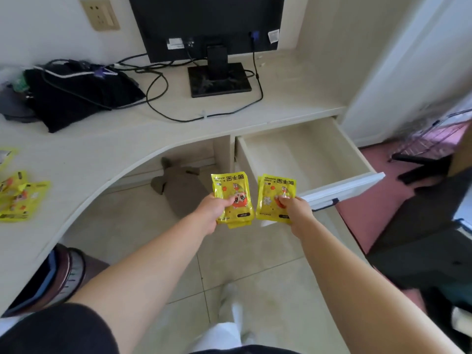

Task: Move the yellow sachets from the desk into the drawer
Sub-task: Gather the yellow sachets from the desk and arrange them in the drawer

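Open drawer [304, 152] beyond, left grip [217, 208] pinching yellow sachets [233, 192], right grip [293, 208] pinching another stack [272, 198]

A home study or bedroom corner: a pale curved desk [107, 149] against the wall carries a monitor [207, 24] with trailing cables [163, 98], a wall socket [99, 14] above, tiled floor [153, 241] beneath, and a pink rug [378, 200] beside.
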